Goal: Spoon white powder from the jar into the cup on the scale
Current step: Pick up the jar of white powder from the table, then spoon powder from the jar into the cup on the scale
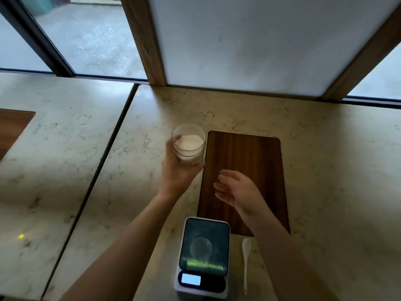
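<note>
Left hand (176,172) is gripping the clear jar (189,144) of white powder (188,142), holding it at the far left corner of the wooden board (256,161). Right hand (236,192) is hovering open over the board, fingers spread, holding nothing. A clear cup (201,248) is sitting on the scale (204,257) near the front of the marble surface (108,170). A white spoon (246,261) is lying just right of the scale, untouched.

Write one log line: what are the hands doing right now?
left hand: holds jar | right hand: open, empty | spoon: on counter | scale: clear cup
</note>
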